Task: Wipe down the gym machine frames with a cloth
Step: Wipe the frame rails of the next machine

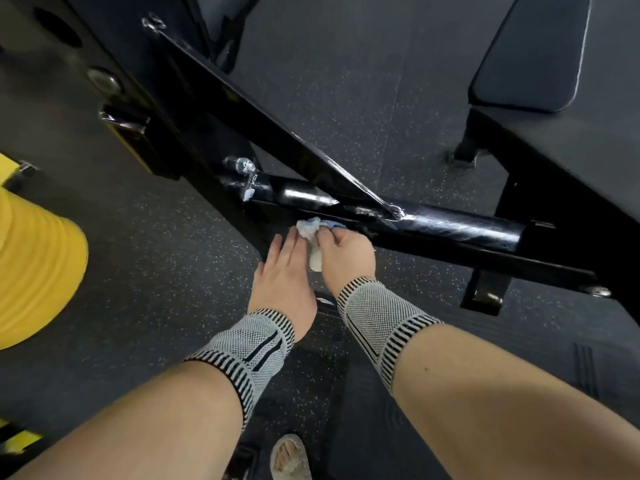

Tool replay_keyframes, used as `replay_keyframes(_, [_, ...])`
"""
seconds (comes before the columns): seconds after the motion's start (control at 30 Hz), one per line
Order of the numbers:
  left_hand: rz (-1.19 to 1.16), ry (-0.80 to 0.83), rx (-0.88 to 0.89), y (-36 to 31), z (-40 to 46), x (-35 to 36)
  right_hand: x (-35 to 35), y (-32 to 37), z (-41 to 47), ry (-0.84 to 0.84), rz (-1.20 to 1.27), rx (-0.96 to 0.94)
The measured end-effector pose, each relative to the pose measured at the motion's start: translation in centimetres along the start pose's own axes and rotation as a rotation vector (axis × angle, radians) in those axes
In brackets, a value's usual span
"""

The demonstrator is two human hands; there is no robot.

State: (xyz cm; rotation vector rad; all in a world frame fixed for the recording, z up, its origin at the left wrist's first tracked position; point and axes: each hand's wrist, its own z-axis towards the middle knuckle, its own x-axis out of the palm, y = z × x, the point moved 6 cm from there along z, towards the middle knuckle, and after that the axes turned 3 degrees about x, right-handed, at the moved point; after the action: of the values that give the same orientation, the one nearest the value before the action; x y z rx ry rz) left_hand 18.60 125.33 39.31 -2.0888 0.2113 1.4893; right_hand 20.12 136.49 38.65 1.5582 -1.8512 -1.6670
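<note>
Head view. The right hand (346, 252) grips a crumpled white cloth (313, 233), fingers curled round it, pressing it against the black lower frame bar (450, 226) near the welded diagonal brace (263, 123). The left hand (282, 271) lies alongside, fingers straight, tips touching the cloth. Streaks on the tube suggest partial wiping; the brace and the padded bench (533, 53) frame apparently remain.

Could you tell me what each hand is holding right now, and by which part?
The right hand grips the bunched cloth around its middle, against the black frame bar. The left hand holds nothing; its straight fingers touch the cloth.
</note>
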Motion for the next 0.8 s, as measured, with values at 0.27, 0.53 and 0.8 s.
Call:
replay_keyframes(0.27, [0.03,0.048,0.013,4.3,-0.3,3.2,4.0,-1.5,0.8,-0.017,0.251,0.13])
replay_keyframes(0.53, [0.154,0.334,0.045,8.6,-2.4,18.3,6.9,-16.9,0.7,-0.01,0.145,0.275])
replay_keyframes(0.8, [0.408,0.464,0.19,15.8,0.2,27.7,13.7,-27.1,3.2,0.025,0.01,0.322])
